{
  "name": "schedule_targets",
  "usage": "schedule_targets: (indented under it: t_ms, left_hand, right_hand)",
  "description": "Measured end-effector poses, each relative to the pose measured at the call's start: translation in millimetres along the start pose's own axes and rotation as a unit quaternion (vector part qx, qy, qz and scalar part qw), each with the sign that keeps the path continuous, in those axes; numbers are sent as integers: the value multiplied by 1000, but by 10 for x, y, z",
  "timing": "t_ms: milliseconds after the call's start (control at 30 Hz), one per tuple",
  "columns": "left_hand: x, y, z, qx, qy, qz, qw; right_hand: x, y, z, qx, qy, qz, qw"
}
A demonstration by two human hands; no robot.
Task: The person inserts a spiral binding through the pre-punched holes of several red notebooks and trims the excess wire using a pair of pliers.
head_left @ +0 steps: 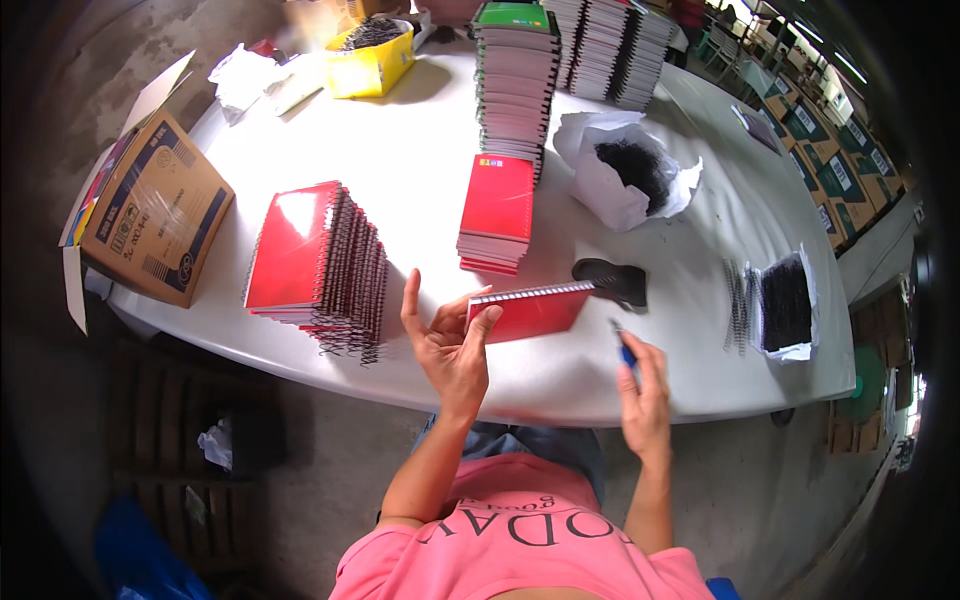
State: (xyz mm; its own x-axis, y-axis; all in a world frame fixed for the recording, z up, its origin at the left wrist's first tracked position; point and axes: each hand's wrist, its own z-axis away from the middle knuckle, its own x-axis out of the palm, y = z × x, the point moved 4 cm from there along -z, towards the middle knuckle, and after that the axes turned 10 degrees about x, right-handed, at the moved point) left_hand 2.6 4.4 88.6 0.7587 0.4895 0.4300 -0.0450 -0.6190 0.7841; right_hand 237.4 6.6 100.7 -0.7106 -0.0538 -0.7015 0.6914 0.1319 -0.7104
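Note:
My left hand (pixel 452 350) pinches a red notebook (pixel 530 313) by its left end, thumb in front, index finger pointing up. The notebook's punched or coiled edge faces up. My right hand (pixel 645 395) is closed round a small blue-handled tool with a dark tip (pixel 626 350), perhaps pliers; it is apart from the notebook. Behind the notebook's right end lies a smooth black object (pixel 615 282) of unclear kind. To the left stands a stack of red spiral notebooks (pixel 300 250), coils facing right. Another pile of red-covered notebooks (pixel 497 205) lies beyond my left hand.
On the white table (pixel 420 180) stand tall notebook stacks, one topped by a green cover (pixel 513 17). Black coils fill a white bag (pixel 632 175), a white-lined box (pixel 787 305) and a yellow container (pixel 370 65). A cardboard box (pixel 160 210) sits at the left edge.

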Motion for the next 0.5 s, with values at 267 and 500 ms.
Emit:
schedule_targets:
  t_ms: [267, 500]
  left_hand:
    - [-33, 177, 25, -69, 12, 111, 991]
    - [-273, 1011, -157, 188, -29, 12, 982]
  right_hand:
    - [37, 215, -181, -18, 90, 96, 991]
    - [372, -894, -612, -96, -101, -557, 819]
